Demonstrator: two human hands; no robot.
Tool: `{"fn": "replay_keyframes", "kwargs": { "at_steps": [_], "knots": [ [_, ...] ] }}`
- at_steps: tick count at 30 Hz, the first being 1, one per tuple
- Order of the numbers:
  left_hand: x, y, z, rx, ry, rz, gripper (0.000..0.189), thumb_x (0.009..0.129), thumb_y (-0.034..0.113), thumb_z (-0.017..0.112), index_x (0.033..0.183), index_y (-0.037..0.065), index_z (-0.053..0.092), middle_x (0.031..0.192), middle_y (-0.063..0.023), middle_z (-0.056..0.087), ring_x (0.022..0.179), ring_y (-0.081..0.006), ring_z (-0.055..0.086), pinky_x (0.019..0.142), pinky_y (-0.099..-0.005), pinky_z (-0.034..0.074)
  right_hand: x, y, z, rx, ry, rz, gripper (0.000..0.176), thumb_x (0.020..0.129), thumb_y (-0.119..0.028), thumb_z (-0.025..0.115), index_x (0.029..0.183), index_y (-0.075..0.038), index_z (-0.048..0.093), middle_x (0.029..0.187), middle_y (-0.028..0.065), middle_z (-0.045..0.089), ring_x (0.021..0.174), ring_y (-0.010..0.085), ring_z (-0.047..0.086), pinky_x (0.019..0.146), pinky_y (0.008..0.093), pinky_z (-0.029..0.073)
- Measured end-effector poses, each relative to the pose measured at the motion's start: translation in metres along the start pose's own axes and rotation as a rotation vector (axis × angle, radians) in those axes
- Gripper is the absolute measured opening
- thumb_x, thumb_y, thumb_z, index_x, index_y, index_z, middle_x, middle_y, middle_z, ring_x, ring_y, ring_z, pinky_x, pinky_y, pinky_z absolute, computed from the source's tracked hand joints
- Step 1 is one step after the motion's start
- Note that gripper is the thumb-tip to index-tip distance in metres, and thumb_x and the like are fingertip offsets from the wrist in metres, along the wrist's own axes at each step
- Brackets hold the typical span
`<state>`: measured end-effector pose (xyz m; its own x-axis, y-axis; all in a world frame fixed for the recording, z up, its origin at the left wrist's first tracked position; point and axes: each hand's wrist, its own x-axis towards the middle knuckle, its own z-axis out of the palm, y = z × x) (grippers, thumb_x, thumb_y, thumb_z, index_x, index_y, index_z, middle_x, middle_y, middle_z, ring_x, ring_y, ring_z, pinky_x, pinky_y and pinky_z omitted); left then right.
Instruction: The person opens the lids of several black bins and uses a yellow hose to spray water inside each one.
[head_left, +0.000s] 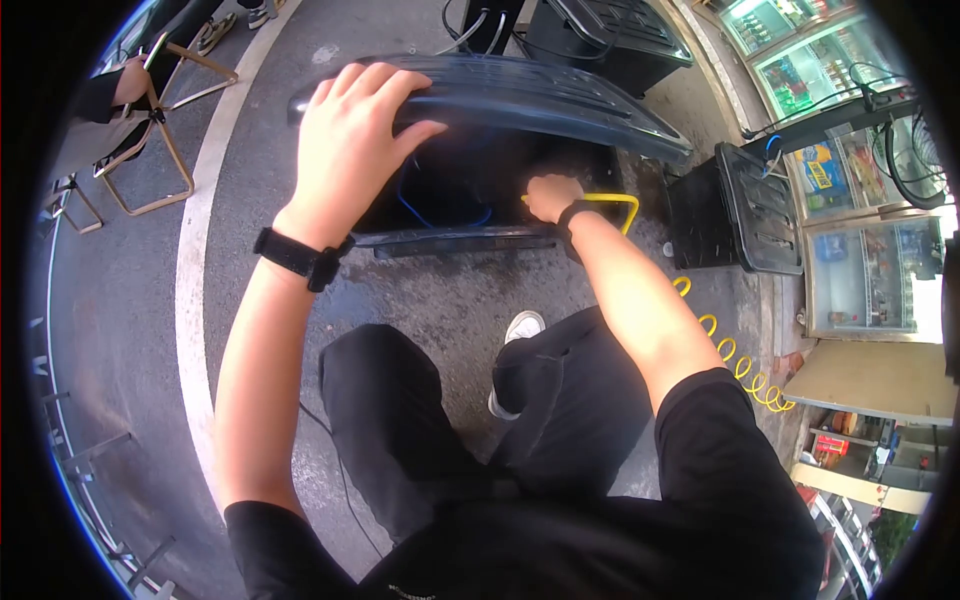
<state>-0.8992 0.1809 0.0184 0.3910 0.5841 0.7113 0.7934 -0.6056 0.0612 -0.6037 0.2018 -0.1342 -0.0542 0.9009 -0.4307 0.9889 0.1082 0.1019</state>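
My left hand (360, 130) grips the near edge of a dark plastic lid (540, 95), which is tilted up over a black bin (460, 240). Its fingers lie over the top of the lid, with the thumb spread to the side. Inside the bin's opening, my right hand (554, 197) is closed around a yellow hose (615, 198). Yellow shows on both sides of that fist; whatever is at the hose's end is hidden. A thin blue line (415, 208) curves inside the dark bin, whose bottom is too dark to make out.
The yellow coil (740, 365) trails along the ground at right. Another lidded black bin (735, 210) stands right of mine, and a further one (610, 40) lies beyond. Glass-door fridges (865, 270) line the right side. At left, a person sits by a folding chair (150, 150).
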Motion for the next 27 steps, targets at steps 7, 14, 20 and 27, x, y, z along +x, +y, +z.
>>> {"fn": "replay_keyframes", "kwargs": {
  "at_steps": [7, 14, 20, 27],
  "knots": [
    [-0.001, 0.001, 0.001, -0.028, -0.009, -0.015, 0.037, 0.077, 0.034, 0.077, 0.106, 0.012, 0.068, 0.101, -0.0029, 0.067, 0.1, -0.0235, 0.061, 0.09, -0.0351, 0.047, -0.008, -0.018, -0.012, 0.205, 0.14, 0.042, 0.028, 0.09, -0.027, 0.059, 0.102, -0.006, 0.072, 0.106, 0.018, 0.071, 0.101, 0.0355, 0.068, 0.086, 0.0457, 0.054],
    [-0.003, 0.0, 0.001, -0.041, -0.018, -0.028, 0.037, 0.077, 0.033, 0.077, 0.105, 0.012, 0.068, 0.101, -0.0031, 0.066, 0.099, -0.0239, 0.061, 0.089, -0.0352, 0.048, -0.003, -0.027, -0.001, 0.176, 0.119, 0.005, 0.029, 0.09, -0.026, 0.057, 0.102, -0.004, 0.072, 0.102, 0.0206, 0.071, 0.1, 0.0373, 0.068, 0.085, 0.0451, 0.054],
    [-0.001, 0.001, 0.001, -0.04, -0.014, -0.026, 0.037, 0.076, 0.033, 0.078, 0.106, 0.012, 0.068, 0.101, -0.0029, 0.066, 0.099, -0.024, 0.061, 0.089, -0.0353, 0.047, -0.002, -0.031, -0.009, 0.335, 0.153, 0.047, 0.027, 0.089, -0.018, 0.053, 0.103, -0.002, 0.07, 0.106, 0.0212, 0.07, 0.102, 0.0387, 0.067, 0.087, 0.0477, 0.053],
    [-0.001, -0.004, 0.003, -0.045, 0.005, 0.005, 0.038, 0.076, 0.033, 0.077, 0.106, 0.012, 0.068, 0.099, -0.0019, 0.066, 0.097, -0.0226, 0.061, 0.089, -0.0346, 0.046, 0.004, -0.037, 0.004, 0.383, 0.093, -0.085, 0.03, 0.091, -0.015, 0.05, 0.11, 0.002, 0.065, 0.116, 0.0232, 0.066, 0.11, 0.0393, 0.063, 0.092, 0.048, 0.05]
  ]
}}
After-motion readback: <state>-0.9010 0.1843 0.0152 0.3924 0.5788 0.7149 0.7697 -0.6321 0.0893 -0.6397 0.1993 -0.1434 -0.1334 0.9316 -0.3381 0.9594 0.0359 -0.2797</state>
